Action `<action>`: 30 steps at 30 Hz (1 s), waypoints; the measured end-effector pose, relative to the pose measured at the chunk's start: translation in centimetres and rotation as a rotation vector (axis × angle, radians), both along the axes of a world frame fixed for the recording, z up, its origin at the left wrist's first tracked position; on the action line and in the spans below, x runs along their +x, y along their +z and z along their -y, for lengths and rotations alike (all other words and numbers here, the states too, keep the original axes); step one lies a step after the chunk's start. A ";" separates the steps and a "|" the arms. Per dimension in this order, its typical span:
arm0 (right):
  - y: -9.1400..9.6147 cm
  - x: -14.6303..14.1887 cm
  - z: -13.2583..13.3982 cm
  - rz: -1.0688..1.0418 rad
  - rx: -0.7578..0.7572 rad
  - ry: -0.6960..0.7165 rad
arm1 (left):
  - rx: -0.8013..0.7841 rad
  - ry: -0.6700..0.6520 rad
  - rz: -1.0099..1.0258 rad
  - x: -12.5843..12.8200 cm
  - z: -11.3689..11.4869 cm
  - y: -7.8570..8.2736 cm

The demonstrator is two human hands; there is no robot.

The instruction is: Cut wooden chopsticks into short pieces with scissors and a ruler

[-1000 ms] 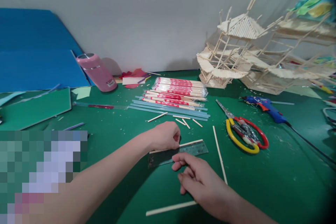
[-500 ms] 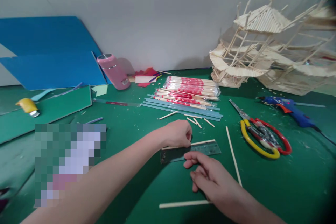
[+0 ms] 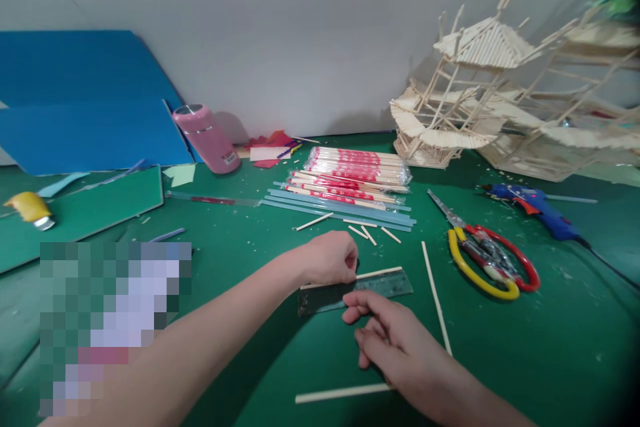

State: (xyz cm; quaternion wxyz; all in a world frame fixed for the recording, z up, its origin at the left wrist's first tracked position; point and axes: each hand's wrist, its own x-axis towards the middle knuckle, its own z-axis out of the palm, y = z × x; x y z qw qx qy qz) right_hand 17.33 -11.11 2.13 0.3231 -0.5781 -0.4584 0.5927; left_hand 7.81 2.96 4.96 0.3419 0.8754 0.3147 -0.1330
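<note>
My left hand (image 3: 334,259) is closed over a thin wooden stick (image 3: 380,273), its fingertips bent down onto it. The stick lies along the far edge of a clear plastic ruler (image 3: 385,287) on the green tabletop. My right hand (image 3: 387,333) hovers at the ruler's near edge, its fingers loosely curled and apart, nothing visible in them. The index fingertip reaches the ruler's edge; whether it touches I cannot tell. One more wooden stick (image 3: 340,393) lies in front, partly behind my right hand, and another (image 3: 436,297) stretches out to its right.
Scissors (image 3: 483,257) and a blue glue gun (image 3: 537,210) lie right. Short stick pieces (image 3: 369,235), glue sticks (image 3: 340,207) and wrapped chopsticks (image 3: 357,165) lie beyond my hands. A stick-built pavilion model (image 3: 460,100) stands back right; a pink bottle (image 3: 209,139) and yellow cutter (image 3: 30,209) are left.
The view has turned slightly right, so everything sits a little farther left in it. My hands keep almost the same pose at the ruler and stick.
</note>
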 end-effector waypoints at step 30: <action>0.2 2.6 1.7 0.512 0.279 0.130 | -0.002 0.014 0.036 -0.1 0.1 -0.1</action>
